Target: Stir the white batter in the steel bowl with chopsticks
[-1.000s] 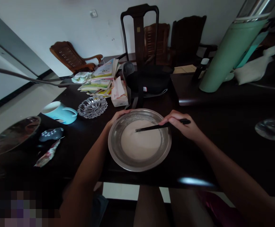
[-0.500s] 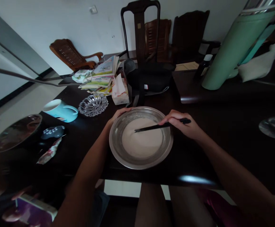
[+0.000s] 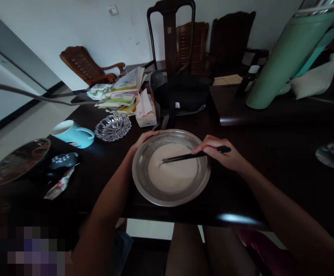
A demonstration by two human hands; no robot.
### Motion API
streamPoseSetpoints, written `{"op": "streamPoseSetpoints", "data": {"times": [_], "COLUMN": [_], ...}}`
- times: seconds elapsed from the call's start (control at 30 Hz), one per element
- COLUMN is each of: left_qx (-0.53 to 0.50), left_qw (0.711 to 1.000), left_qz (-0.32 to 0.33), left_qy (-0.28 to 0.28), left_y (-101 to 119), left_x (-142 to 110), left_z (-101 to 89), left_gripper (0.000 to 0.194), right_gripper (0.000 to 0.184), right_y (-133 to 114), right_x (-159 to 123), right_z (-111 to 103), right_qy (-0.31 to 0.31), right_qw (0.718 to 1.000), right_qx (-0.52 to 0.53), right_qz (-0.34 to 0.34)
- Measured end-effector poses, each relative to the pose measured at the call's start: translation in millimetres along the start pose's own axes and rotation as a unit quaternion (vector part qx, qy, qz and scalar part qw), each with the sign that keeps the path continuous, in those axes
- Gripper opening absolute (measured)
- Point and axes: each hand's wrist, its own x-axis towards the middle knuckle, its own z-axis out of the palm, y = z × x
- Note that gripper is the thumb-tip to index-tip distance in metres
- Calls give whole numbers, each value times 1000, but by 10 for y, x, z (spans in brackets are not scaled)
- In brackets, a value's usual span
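at the left, one dark bowl [image 3: 15,165] stands near, one blue mug [image 3: 75,135] beyond it, with one dotted dark object [image 3: 64,160] and one crumpled wrapper [image 3: 60,186] to its right. one glass dish [image 3: 113,128] sits right of the mug. in the middle, near, is one steel bowl [image 3: 141,170] of pale liquid [image 3: 174,176]; the left hand [image 3: 143,139] touches its far left rim, though i cannot tell how its fingers close. the right hand [image 3: 227,159] pinches black chopsticks [image 3: 181,157], too close together to count, over the liquid. far right stands one green flask [image 3: 287,59].
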Motion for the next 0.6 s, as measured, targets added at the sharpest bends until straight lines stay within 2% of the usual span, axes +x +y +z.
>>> {"op": "streamPoseSetpoints", "data": {"times": [0.1,0.17,0.23,0.33,0.47,0.53,0.6], "left_qx": [-4,-1,3,7,2,2,4], "left_qw": [1000,1000,1000,1000,1000,1000,1000], "left_qz": [-4,-7,-5,5,1,-8,-12], "left_qy": [8,17,13,-15,-23,-14,-7], "left_y": [-22,-25,-23,-28,-77,-104,-117], "left_x": [13,14,10,16,84,122,140], "left_z": [-24,-25,-20,-45,-183,-253,-283], "left_gripper": [21,25,29,31,33,33,34], "right_gripper": [28,36,41,42,34,28,27], "right_y": [2,24,46,51,2,-17,-16], "right_x": [-4,-17,-29,-35,-11,3,7], "right_z": [-68,-134,-176,-145,-13,10,-23], "right_qy": [93,158,181,115,-18,-20,30], "right_qw": [996,987,979,983,999,1000,999], "right_qx": [-17,27,98,145,43,-4,-30], "right_qz": [2,3,-3,1,-5,-10,-4]}}
